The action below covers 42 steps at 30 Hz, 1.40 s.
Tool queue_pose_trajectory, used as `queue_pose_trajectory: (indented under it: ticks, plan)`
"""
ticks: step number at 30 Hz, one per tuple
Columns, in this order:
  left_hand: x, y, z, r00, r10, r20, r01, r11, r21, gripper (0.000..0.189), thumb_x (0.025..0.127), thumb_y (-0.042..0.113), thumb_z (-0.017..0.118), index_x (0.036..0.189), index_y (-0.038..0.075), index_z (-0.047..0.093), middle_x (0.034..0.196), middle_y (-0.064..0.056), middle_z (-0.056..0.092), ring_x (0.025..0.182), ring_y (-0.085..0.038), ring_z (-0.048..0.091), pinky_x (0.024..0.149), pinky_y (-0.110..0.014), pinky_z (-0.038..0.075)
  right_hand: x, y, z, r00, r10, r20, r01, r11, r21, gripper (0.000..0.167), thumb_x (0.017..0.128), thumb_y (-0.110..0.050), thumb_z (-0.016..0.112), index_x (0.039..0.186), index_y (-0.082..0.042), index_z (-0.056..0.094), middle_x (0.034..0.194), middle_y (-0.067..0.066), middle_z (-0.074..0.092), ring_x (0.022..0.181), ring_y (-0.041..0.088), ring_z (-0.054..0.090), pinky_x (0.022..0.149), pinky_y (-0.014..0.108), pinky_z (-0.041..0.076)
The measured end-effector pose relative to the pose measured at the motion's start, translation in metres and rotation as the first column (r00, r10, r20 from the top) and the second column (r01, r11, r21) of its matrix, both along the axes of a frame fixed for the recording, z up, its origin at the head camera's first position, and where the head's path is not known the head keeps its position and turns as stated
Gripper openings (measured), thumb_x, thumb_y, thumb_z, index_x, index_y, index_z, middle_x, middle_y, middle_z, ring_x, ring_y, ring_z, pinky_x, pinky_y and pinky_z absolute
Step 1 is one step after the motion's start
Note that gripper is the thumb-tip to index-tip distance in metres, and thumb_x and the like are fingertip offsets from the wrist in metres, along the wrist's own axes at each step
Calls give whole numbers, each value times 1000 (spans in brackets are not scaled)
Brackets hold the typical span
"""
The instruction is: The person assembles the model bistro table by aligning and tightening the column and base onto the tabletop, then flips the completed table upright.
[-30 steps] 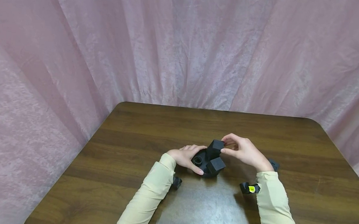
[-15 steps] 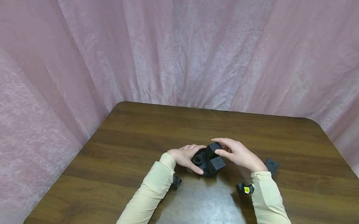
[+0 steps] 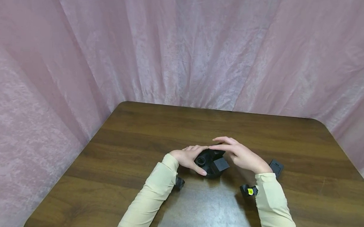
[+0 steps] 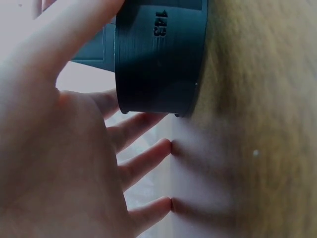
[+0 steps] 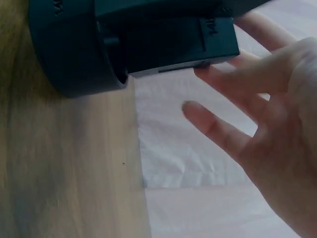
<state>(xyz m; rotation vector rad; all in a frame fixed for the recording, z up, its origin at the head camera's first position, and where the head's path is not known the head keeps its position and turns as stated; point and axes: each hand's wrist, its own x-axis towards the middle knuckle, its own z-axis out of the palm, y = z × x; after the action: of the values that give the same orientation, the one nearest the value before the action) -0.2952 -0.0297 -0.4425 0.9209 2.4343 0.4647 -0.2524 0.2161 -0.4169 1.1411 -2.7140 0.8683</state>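
On the wooden table [image 3: 92, 184], the left hand [image 3: 190, 158] grasps the round black base [image 4: 157, 59] between thumb and fingers — apparently to steady it. The right hand's [image 3: 246, 157] fingers lie nearly straight against the rear block [image 3: 218, 154] on that base, unclenched — seemingly for light pressure. A flat black piece [image 3: 276, 167] lies beside the right wrist; a pink curtain [image 3: 184, 53] hangs beyond.

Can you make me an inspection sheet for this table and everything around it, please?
Surface: brown wooden table.
Job's things: black base with a ring, a near block and a far block.
Clutter: flat black piece, right of the base.
Hands: left hand holds the base; right hand touches the far block.
Cables: nothing seen.
Surroundings: pink curtain behind and at both sides.
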Motion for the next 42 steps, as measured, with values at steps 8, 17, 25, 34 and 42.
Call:
queue_pose_trajectory:
  ticks: [8,17,25,34,42]
  plan:
    - [-1,0,-1,1000,5,-12,-5,1000,-11,101,79,54,73,155,20,17,158,-3,29,146,-25,26,119,-43,22,-3,-9,-6,997,-63,33,63,998,11,47,96,-5,56,141,-16,51,125,6,55,106,20,57,85,37,49]
    - [-1,0,0,1000,4,1,-4,1000,-25,100,80,56,71,156,20,16,159,-4,26,147,-26,24,120,-44,22,-5,-19,-10,984,-176,23,177,983,-50,43,94,-15,63,136,-8,55,124,12,60,109,26,60,86,43,51]
    - [-1,1,-1,1000,1,-8,-1,1000,1,98,79,54,73,154,21,19,157,-3,31,146,-25,27,119,-44,23,-4,-19,-11,972,-217,91,216,976,26,48,97,-32,57,144,-31,45,108,-1,53,76,11,49,67,28,43]
    - [-2,1,0,1000,5,4,-5,1000,-18,100,80,55,72,156,21,16,160,-3,25,148,-26,23,120,-45,21,-7,-15,-10,938,-335,87,338,941,-25,39,102,-34,48,136,-17,53,104,4,55,89,19,54,77,37,46]
    - [-2,0,0,1000,5,14,-5,1000,-9,99,80,55,72,156,24,15,159,-4,26,147,-28,24,119,-47,22,-7,-12,-9,940,-327,101,334,941,-60,36,100,-25,54,133,-12,53,134,10,55,108,29,60,86,47,50]
